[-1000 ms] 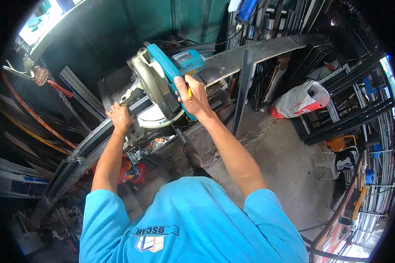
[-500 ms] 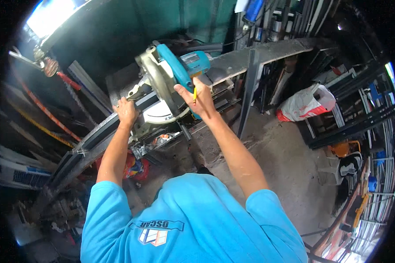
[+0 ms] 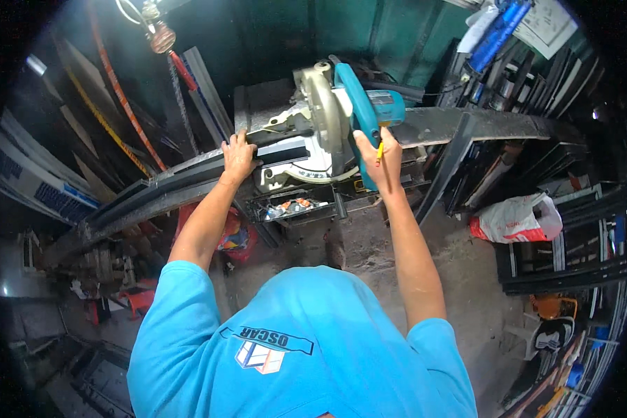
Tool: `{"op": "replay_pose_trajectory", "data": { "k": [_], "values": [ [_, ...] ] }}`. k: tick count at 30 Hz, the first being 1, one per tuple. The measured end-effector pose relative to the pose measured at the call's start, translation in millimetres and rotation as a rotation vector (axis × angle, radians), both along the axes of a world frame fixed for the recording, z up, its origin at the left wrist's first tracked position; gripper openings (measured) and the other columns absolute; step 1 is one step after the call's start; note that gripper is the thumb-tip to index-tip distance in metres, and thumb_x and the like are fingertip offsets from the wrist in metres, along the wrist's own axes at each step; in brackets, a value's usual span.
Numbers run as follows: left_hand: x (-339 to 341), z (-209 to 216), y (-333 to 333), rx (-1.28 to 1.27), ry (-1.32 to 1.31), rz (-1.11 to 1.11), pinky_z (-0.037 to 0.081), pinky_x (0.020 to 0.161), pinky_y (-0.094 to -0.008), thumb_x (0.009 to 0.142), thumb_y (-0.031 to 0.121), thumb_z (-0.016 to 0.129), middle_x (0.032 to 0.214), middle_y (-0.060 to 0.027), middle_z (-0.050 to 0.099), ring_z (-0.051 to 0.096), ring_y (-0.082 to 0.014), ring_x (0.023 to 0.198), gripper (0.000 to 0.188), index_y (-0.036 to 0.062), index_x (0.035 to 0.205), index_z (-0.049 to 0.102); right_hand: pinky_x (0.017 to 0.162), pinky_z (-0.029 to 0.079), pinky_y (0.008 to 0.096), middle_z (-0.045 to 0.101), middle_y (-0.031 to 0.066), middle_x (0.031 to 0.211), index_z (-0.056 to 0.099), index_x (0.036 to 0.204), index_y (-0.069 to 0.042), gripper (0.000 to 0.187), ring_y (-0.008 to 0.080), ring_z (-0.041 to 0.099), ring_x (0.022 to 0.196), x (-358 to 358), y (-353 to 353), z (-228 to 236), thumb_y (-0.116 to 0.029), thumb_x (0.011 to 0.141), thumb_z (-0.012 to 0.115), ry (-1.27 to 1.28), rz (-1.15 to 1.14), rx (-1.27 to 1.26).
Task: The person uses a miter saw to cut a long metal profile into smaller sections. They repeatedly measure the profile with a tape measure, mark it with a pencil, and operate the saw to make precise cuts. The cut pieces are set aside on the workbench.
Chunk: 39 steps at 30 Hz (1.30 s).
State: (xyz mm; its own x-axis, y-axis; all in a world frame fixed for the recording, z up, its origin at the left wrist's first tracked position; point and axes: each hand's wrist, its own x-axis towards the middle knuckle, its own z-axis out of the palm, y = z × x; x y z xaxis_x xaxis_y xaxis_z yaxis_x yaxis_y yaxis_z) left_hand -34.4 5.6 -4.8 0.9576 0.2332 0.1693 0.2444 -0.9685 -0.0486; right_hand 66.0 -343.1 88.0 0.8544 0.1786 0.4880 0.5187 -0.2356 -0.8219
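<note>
A miter saw (image 3: 359,97) with a teal body and a pale blade guard stands at the workbench ahead of me. My right hand (image 3: 384,159) is wrapped round its handle, and a yellow pencil (image 3: 380,154) sticks out between the fingers. Across the saw's pale base lies a dark long profile (image 3: 285,155), which runs off to the left along the bench. My left hand (image 3: 238,159) grips this profile left of the blade, fingers over its far side. The guard hides the blade, so its contact with the profile cannot be seen.
A tray of small parts (image 3: 296,207) sits below the saw. An upright dark bar (image 3: 449,164) leans on the bench at right. A white and red bag (image 3: 515,219) lies beyond it. Long strips (image 3: 205,90) lean at the left, near a hanging light bulb (image 3: 162,37).
The view has swung left, so the saw, bench and both arms appear further right. Both hands keep their holds on the saw handle and the profile.
</note>
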Motion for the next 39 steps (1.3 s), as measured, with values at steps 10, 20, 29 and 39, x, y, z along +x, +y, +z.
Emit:
{"op": "replay_pose_trajectory", "data": {
  "k": [10, 20, 29, 39],
  "values": [
    [-11.7, 0.8, -6.9, -0.145, -0.06, 0.007, 0.042, 0.105, -0.0593, 0.065, 0.026, 0.092, 0.156, -0.0146, 0.04, 0.04, -0.0365, 0.139, 0.036, 0.016, 0.098, 0.081, 0.063, 0.051, 0.0294, 0.07, 0.0055, 0.073, 0.069, 0.095, 0.0, 0.025, 0.0122, 0.065, 0.066, 3.8, -3.0, -7.2, -0.024, 0.092, 0.075, 0.033, -0.009, -0.082],
    [-20.7, -6.5, -7.7, -0.254, -0.197, -0.05, 0.049, 0.108, -0.0449, 0.06, 0.003, 0.086, 0.156, -0.0209, 0.041, 0.043, -0.0399, 0.14, 0.036, 0.0071, 0.096, 0.079, 0.064, 0.053, 0.0294, 0.072, 0.007, 0.076, 0.069, 0.096, 0.0, 0.027, 0.0127, 0.068, 0.068, 4.4, -1.8, -2.5, -0.026, 0.093, 0.075, 0.033, -0.019, -0.094],
    [-29.3, -6.7, -11.3, -0.186, -0.24, -0.114, 0.052, 0.102, -0.0469, 0.064, 0.005, 0.084, 0.155, -0.0205, 0.042, 0.045, -0.0388, 0.138, 0.029, 0.0061, 0.092, 0.077, 0.064, 0.051, 0.0388, 0.066, 0.0146, 0.071, 0.065, 0.087, 0.0, 0.033, 0.026, 0.065, 0.063, 0.0, -0.4, 2.2, -0.031, 0.089, 0.076, 0.08, -0.034, -0.047],
    [-29.9, -12.5, -12.3, -0.198, -0.268, -0.079, 0.046, 0.106, -0.0516, 0.064, 0.008, 0.084, 0.155, -0.0152, 0.043, 0.042, -0.0381, 0.139, 0.035, 0.0128, 0.098, 0.078, 0.065, 0.051, 0.035, 0.067, 0.0103, 0.073, 0.066, 0.091, 0.001, 0.031, 0.0186, 0.062, 0.064, -1.8, 0.8, 3.2, -0.029, 0.09, 0.076, 0.11, -0.015, -0.013]
  ]
}}
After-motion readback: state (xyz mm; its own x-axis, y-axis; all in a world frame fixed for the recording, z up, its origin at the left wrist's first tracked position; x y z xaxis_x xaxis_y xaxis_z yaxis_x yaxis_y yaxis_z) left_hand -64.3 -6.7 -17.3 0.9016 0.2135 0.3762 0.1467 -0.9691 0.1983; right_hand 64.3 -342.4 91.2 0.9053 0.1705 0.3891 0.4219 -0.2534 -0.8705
